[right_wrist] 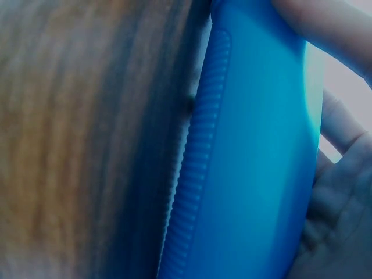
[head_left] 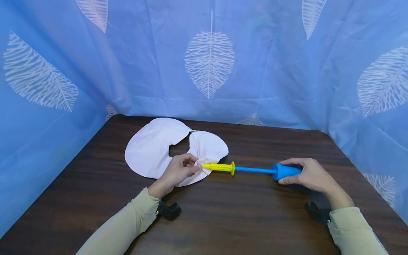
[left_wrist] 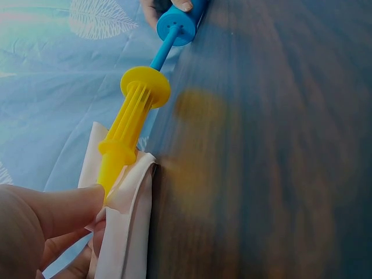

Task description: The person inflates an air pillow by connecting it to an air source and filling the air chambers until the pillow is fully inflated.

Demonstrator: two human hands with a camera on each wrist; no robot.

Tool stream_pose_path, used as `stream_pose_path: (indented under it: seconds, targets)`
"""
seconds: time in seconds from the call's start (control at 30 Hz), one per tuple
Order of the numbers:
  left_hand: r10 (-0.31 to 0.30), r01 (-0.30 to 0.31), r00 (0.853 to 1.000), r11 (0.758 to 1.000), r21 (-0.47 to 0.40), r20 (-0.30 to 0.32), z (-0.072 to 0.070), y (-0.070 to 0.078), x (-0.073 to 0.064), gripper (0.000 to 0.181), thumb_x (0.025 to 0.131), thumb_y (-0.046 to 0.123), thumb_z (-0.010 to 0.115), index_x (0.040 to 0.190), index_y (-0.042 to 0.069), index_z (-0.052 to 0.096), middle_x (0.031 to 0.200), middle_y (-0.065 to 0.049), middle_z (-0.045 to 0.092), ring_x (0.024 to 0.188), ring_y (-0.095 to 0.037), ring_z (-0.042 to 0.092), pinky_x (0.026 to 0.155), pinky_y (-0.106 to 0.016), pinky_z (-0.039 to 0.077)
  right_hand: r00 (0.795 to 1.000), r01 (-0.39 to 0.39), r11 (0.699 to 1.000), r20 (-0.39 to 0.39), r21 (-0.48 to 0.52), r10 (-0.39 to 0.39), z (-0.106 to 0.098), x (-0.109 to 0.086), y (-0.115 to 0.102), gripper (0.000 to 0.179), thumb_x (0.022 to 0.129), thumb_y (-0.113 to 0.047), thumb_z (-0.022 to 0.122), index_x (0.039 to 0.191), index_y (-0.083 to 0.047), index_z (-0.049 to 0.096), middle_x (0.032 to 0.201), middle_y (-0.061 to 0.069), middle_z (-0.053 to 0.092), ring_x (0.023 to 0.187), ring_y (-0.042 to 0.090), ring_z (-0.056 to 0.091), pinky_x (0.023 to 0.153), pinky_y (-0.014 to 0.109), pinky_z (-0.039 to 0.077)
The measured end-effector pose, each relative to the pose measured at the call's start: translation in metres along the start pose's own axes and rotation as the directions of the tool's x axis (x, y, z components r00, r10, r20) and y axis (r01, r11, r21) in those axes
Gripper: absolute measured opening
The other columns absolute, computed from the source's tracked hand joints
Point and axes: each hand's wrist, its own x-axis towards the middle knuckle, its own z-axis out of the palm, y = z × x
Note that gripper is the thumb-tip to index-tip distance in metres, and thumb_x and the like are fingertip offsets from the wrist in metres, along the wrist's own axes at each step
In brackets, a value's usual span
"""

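A flat, pale neck pillow, slack and wrinkled, lies on the table left of centre. My left hand pinches its near right edge, where the yellow tip of a hand pump meets the fabric. In the left wrist view the thumb presses beside that yellow nozzle; the fingers hide whether the tip sits inside the valve. From the nozzle a thin blue rod runs right into the pump's blue barrel, drawn well out. My right hand grips that barrel, its ribbed side showing in the right wrist view.
The dark wooden table has rounded far corners. Blue curtains with white leaf prints stand close behind it and along both sides. Black wrist straps sit at both cuffs.
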Motion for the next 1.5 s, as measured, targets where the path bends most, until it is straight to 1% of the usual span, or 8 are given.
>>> stream_pose_path:
  seconds: [0.23,0.47,0.6,0.8,0.9,1.07,1.2,1.5]
  targets:
    - [-0.003,0.003,1.000,1.000,-0.003,0.004,0.002,-0.003,-0.001,0.010,0.095,0.011,0.080,0.104,0.008,0.078,0.083,-0.002,0.060,0.076,-0.017,0.053,0.062,-0.022,0.043,1.000,0.013,1.000,0.001,0.005,-0.013,0.001,-0.002,0.002,0.074,0.079,-0.053,0.093,0.138,-0.013,0.072,0.138,0.029,0.066,0.108,0.037,0.063,0.075,0.036,0.048]
    - [0.017,-0.017,1.000,1.000,-0.001,0.001,0.001,-0.002,-0.002,0.010,0.094,0.009,0.080,0.104,0.007,0.077,0.082,-0.002,0.059,0.075,-0.016,0.052,0.061,-0.022,0.039,1.000,0.012,1.000,-0.007,-0.002,-0.012,0.002,0.000,0.001,0.075,0.078,-0.057,0.093,0.137,-0.015,0.073,0.138,0.027,0.068,0.109,0.036,0.064,0.076,0.036,0.049]
    - [0.026,-0.026,1.000,1.000,-0.004,-0.005,0.000,-0.003,-0.001,0.009,0.094,0.008,0.080,0.103,0.007,0.077,0.082,-0.002,0.059,0.075,-0.016,0.052,0.063,-0.023,0.040,1.000,0.021,1.000,-0.010,-0.001,-0.021,0.002,0.000,0.000,0.074,0.078,-0.055,0.093,0.137,-0.015,0.074,0.138,0.027,0.068,0.109,0.036,0.064,0.076,0.037,0.049]
    - [0.036,-0.036,0.999,0.999,-0.008,-0.008,0.003,-0.003,0.001,0.010,0.094,0.010,0.081,0.104,0.007,0.078,0.083,-0.002,0.061,0.077,-0.017,0.053,0.066,-0.024,0.042,1.000,0.002,1.000,0.004,0.019,-0.002,-0.001,-0.001,0.000,0.075,0.080,-0.053,0.093,0.139,-0.014,0.072,0.141,0.029,0.064,0.109,0.037,0.064,0.075,0.037,0.049]
    - [0.038,-0.038,0.999,0.999,-0.007,-0.012,0.002,-0.004,0.001,0.009,0.094,0.011,0.081,0.102,0.008,0.078,0.082,-0.002,0.060,0.076,-0.017,0.053,0.066,-0.024,0.042,1.000,0.009,0.999,0.004,0.032,-0.009,0.000,-0.003,-0.001,0.075,0.080,-0.051,0.093,0.140,-0.013,0.071,0.140,0.030,0.064,0.107,0.037,0.064,0.074,0.037,0.049]
    - [0.036,-0.036,0.999,0.999,0.000,-0.026,0.000,-0.005,-0.001,0.011,0.093,0.011,0.082,0.103,0.007,0.077,0.084,-0.002,0.060,0.077,-0.017,0.054,0.066,-0.024,0.042,1.000,0.015,0.999,0.011,0.049,-0.015,0.003,-0.004,-0.007,0.073,0.080,-0.048,0.093,0.140,-0.011,0.071,0.138,0.029,0.066,0.105,0.033,0.064,0.074,0.037,0.049]
    - [0.018,-0.018,0.999,1.000,0.011,-0.030,0.000,-0.004,-0.002,0.013,0.093,0.013,0.082,0.104,0.009,0.078,0.087,-0.003,0.062,0.079,-0.018,0.054,0.067,-0.024,0.043,0.999,0.038,0.997,0.015,0.064,-0.039,0.007,-0.004,-0.016,0.072,0.079,-0.045,0.095,0.138,-0.010,0.073,0.135,0.028,0.068,0.104,0.031,0.066,0.074,0.038,0.051]
    - [0.012,-0.013,1.000,1.000,-0.017,-0.022,0.000,-0.004,-0.002,0.010,0.094,0.010,0.081,0.103,0.007,0.077,0.083,-0.003,0.060,0.076,-0.018,0.053,0.066,-0.024,0.041,0.997,0.071,0.995,0.005,0.077,-0.071,0.021,-0.001,-0.036,0.071,0.078,-0.048,0.095,0.136,-0.013,0.073,0.136,0.025,0.069,0.105,0.031,0.066,0.076,0.038,0.052]
